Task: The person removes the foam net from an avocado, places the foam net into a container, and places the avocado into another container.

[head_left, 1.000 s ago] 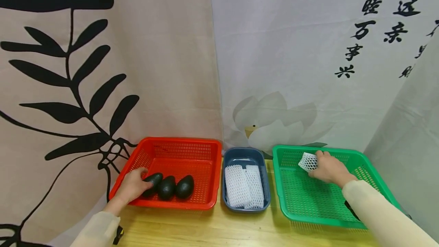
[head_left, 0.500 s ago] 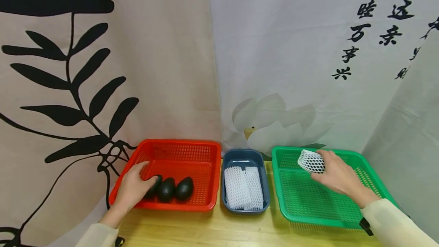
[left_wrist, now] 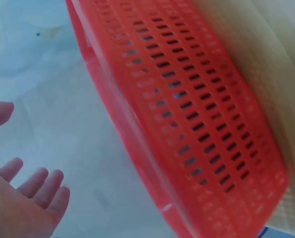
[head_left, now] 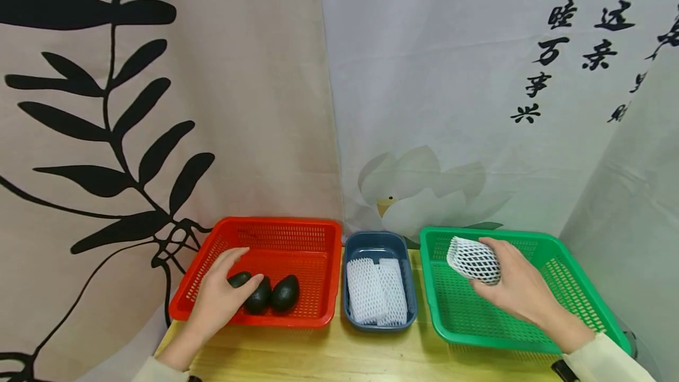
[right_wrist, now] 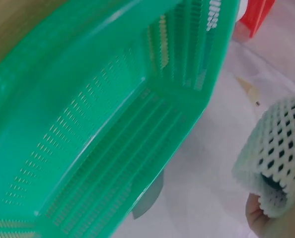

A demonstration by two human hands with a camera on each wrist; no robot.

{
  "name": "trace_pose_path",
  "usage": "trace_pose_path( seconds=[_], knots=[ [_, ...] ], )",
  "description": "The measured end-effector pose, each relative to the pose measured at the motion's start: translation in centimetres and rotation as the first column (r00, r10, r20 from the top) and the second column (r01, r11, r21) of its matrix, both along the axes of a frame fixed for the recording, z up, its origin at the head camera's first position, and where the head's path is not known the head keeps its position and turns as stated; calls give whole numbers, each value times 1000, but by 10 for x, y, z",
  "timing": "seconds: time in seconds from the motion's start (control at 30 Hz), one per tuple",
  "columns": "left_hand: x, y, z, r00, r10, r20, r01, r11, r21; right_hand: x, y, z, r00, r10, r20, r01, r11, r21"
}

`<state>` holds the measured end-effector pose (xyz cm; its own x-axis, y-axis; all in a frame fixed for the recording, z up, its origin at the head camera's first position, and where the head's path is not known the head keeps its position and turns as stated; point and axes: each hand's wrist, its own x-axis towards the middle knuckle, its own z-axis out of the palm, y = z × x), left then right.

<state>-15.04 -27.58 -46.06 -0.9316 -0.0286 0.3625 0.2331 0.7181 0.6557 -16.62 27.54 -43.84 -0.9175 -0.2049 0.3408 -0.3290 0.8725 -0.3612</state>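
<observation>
My left hand (head_left: 218,299) is over the front left of the red basket (head_left: 297,252), thumb and fingers spread, holding nothing. Three dark avocados sit in a row in that basket; the leftmost avocado (head_left: 240,279) shows between my thumb and fingers, and the rightmost avocado (head_left: 285,293) is in plain sight. In the left wrist view, the hand (left_wrist: 28,198) has its fingers relaxed. Above the green basket (head_left: 461,311), my right hand (head_left: 511,287) grips an avocado in a white foam net (head_left: 474,259). Its dark skin shows through the mesh of the foam net (right_wrist: 279,144).
Between the two baskets stands a small blue-grey tray (head_left: 378,240), with white foam nets (head_left: 366,289) lying flat in it. All three containers are on a wooden table (head_left: 318,352). A printed curtain (head_left: 265,105) hangs close behind them.
My left hand has let go of the leftmost avocado and risen with its fingers spreading. My right hand has lifted the netted avocado and brought it nearer from the back of the green basket.
</observation>
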Motion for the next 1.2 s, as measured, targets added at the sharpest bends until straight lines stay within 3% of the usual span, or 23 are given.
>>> trace_pose_path(
  seconds=[0.4, 0.9, 1.2],
  knots=[
    [17, 30, 5, 993, -111, -24, 112, 993, 25, 27, -30, -9, 991, 81, -107, -85, 996, -37],
    [32, 61, -6, 967, -251, -44, 253, 966, 46, 52, -59, -37, 974, 155, -166, -158, 987, -4],
    [45, 79, -15, 956, -284, -76, 289, 955, 68, 68, -76, -51, 977, 187, -105, -189, 982, -13]
  ],
)
